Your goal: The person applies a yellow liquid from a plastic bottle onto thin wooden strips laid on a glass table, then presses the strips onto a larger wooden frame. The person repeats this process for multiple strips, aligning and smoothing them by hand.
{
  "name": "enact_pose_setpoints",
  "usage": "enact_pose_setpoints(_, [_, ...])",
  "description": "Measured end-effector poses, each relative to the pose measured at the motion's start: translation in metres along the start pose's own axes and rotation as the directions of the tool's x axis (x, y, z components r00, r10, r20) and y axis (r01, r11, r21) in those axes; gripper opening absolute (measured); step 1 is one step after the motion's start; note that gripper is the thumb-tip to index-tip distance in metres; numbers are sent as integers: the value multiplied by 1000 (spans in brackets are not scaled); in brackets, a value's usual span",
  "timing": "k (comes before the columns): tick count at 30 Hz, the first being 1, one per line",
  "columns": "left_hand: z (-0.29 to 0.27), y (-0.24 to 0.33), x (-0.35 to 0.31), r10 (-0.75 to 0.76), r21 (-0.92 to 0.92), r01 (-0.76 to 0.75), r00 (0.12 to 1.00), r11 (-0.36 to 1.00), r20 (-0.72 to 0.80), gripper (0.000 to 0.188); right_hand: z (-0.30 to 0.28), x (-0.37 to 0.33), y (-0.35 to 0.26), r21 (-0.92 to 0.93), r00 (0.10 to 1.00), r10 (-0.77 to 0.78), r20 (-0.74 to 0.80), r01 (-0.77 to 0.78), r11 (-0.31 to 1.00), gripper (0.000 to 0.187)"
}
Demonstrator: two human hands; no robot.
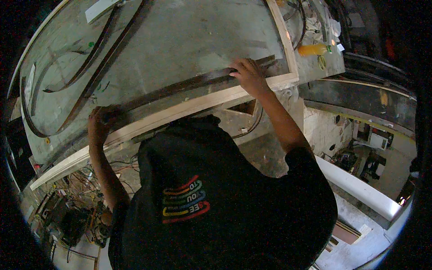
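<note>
A dark strip [175, 88] lies at about 11 o'clock from the centre of view, along the near side of a grey tabletop [189, 45], just inside its pale wooden edge [189, 109]. It runs toward a point between 2 and 3 o'clock. The right hand [248, 74], at 1 o'clock, has its fingers bent and seems to pinch the strip near its far end, leaving a short tail beyond. The left hand [104, 118], between 9 and 10 o'clock, is over the near end, but blur and shadow hide its fingers — I cannot tell whether they grip. A long looped band [116, 45] curls at 10 o'clock; whether it joins the strip is unclear. Judging by those curves, the strip should be light, thin and springy — easy to bend, apt to coil or twist if let go. A flat pinch near each end, thumb against fingers, would suit it best.
</note>
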State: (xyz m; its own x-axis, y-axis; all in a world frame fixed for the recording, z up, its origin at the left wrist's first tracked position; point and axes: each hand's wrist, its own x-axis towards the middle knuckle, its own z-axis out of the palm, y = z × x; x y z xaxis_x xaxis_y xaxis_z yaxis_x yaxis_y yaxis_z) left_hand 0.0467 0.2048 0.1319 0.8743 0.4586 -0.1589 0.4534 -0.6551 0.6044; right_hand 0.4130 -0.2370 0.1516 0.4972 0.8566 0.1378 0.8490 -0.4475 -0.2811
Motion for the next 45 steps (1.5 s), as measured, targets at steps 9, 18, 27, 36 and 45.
enact_pose_setpoints(9, [-1,10,-3,87,-24,-90,992,996,-87,26,-2,-13,8,28,992,9,126,-13,1000,35])
enact_pose_setpoints(18, [17,29,-37,119,40,-112,935,993,-334,23,0,-12,8,175,989,17,148,-43,984,36])
enact_pose_setpoints(27, [29,45,-65,47,-3,-53,917,999,-395,21,3,-16,9,108,983,103,153,-120,987,34])
enact_pose_setpoints(36, [29,35,-43,48,99,-9,912,995,-406,33,-8,-10,12,84,997,5,79,-12,996,30])
enact_pose_setpoints(45, [13,31,-17,90,42,-90,996,995,14,40,-20,-14,24,-47,991,17,130,-11,999,26])
